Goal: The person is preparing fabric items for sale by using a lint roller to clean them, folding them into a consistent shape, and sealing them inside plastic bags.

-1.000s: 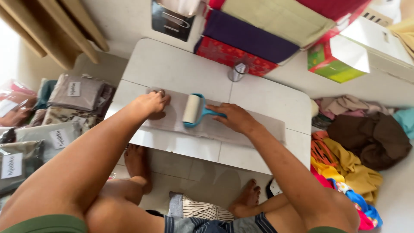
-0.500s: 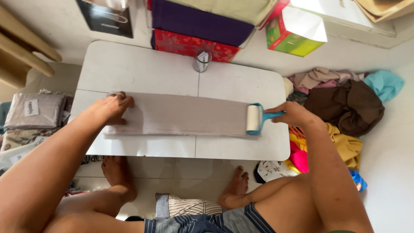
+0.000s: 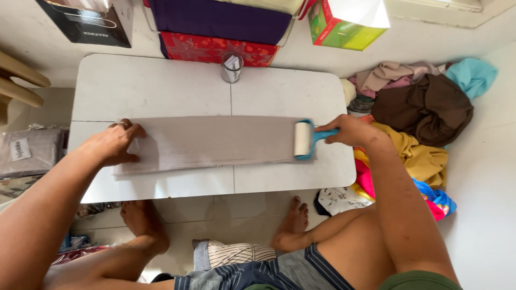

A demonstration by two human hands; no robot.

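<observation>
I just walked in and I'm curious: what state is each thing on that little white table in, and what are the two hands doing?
Grey cloth strip: laid flat along the table.
Lint roller: lying on the cloth's right end.
Right hand: gripping the roller's blue handle.
Left hand: pressed flat on the cloth's left end.
Small tin: standing upright.
White table: unfolded, level.

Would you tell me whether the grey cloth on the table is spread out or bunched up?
Spread out: the grey cloth lies as one flat strip.
</observation>
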